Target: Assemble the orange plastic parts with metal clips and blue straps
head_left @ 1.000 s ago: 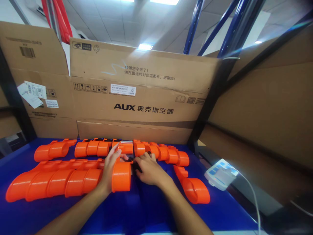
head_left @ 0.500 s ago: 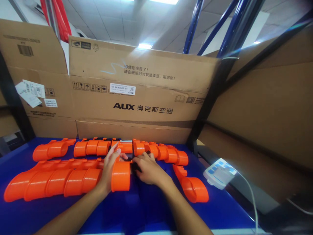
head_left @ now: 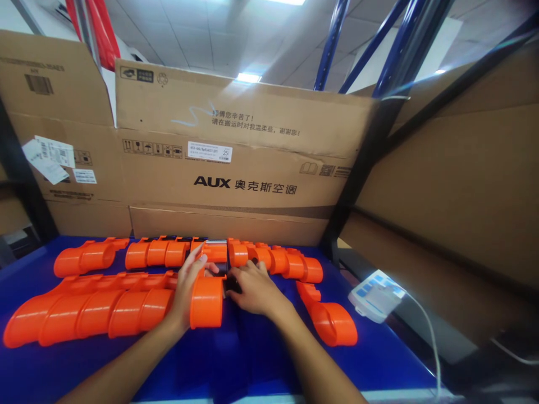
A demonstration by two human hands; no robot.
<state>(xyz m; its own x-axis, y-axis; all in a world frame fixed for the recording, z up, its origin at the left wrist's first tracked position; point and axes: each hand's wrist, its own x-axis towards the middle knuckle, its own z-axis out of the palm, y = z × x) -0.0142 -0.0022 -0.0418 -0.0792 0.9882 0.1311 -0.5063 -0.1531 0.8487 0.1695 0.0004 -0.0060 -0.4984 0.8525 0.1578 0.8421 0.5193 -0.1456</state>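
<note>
Near the middle of the blue table, my left hand (head_left: pixel 187 289) is wrapped round an orange curved plastic part (head_left: pixel 206 303), its thumb up and fingers behind. My right hand (head_left: pixel 252 286) is closed beside the part's right edge, fingers pinched at a small dark piece (head_left: pixel 233 282) that is mostly hidden. Behind both hands stands another orange part (head_left: pixel 214 252) with a grey ribbed top. Orange parts form a row (head_left: pixel 96 308) to the left and another row (head_left: pixel 278 261) at the back right.
More orange parts (head_left: pixel 158 252) stand at the back left. A single orange part (head_left: pixel 334 324) lies at the right, near a white-and-blue device (head_left: pixel 377 294) with a white cable. Cardboard (head_left: pixel 244 207) walls the table's back; a dark post (head_left: pixel 353 185) rises at the right.
The whole view has shifted very slightly. Both hands keep nearly the same positions and grasps around the orange part.
</note>
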